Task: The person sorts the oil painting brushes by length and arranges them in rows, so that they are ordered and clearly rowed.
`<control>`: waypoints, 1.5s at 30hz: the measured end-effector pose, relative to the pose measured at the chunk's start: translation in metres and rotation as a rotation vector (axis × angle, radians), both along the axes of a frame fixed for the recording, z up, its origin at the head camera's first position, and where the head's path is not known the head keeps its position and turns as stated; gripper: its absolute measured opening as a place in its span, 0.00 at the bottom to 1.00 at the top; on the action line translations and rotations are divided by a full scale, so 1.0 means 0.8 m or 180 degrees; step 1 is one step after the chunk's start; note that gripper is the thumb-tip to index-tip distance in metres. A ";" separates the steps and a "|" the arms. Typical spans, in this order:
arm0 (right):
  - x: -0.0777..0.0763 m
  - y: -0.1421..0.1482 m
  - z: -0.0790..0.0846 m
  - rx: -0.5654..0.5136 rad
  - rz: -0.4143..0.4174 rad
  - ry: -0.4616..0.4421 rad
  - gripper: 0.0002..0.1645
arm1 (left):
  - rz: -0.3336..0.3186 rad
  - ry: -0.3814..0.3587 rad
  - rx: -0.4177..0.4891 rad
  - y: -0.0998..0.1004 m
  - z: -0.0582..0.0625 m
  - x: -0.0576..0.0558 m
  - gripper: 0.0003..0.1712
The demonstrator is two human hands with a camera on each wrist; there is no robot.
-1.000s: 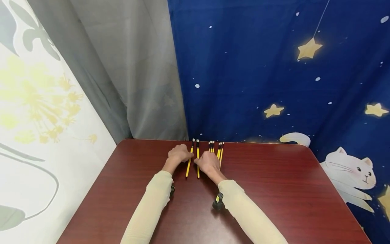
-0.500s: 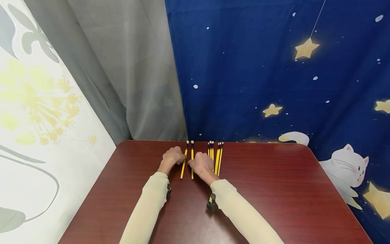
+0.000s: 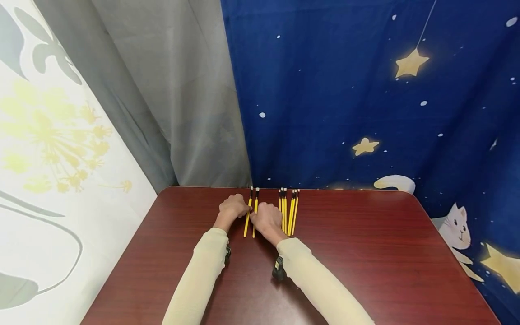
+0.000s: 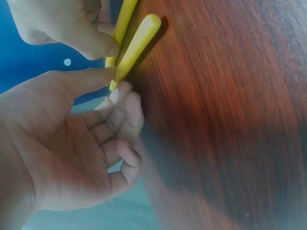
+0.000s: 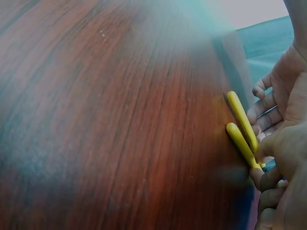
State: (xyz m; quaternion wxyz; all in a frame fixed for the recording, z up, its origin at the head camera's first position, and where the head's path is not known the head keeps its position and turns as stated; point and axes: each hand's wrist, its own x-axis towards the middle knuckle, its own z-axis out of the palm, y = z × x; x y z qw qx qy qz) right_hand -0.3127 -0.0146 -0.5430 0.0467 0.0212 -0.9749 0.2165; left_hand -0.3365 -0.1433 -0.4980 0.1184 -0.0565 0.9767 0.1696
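Left grip (image 3: 234,206), right grip (image 3: 267,216), brush (image 3: 247,221) in each

Slim yellow brushes (image 3: 290,216): from here I see black collars (image 3: 257,194), white tips (image 3: 257,189)
Flat reddish-brown worktop (image 3: 365,253): I make out darker grain
Blue fabric curtain (image 3: 325,90): gold stars (image 3: 412,63), white dots (image 3: 262,115), a white cat (image 3: 456,231)
Grey fabric curtain (image 3: 195,90): plain
White hanging sheet (image 3: 89,221): yellow flower burst (image 3: 50,140), grey leaves (image 3: 18,291)
Long cloth sleeves (image 3: 197,275): pale cream

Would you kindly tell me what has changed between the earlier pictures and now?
Since the first picture, the left hand and right hand shifted left with the two held brushes, which now lie closer together. The right hand has uncovered more of the other brushes, which stayed put. Neither hand visibly let go.
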 end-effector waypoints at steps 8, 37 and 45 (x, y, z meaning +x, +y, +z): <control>0.002 -0.002 0.001 0.0073 0.0047 -0.0020 0.26 | 0.0045 0.0029 -0.0013 0.001 -0.006 -0.003 0.24; -0.009 0.068 0.022 -0.0279 0.0013 0.0617 0.27 | 0.0079 0.0736 -0.0122 0.030 0.001 -0.013 0.30; -0.021 0.121 0.027 -0.0631 -0.0067 0.0674 0.37 | -0.0141 0.0712 -0.0011 0.055 0.012 -0.013 0.33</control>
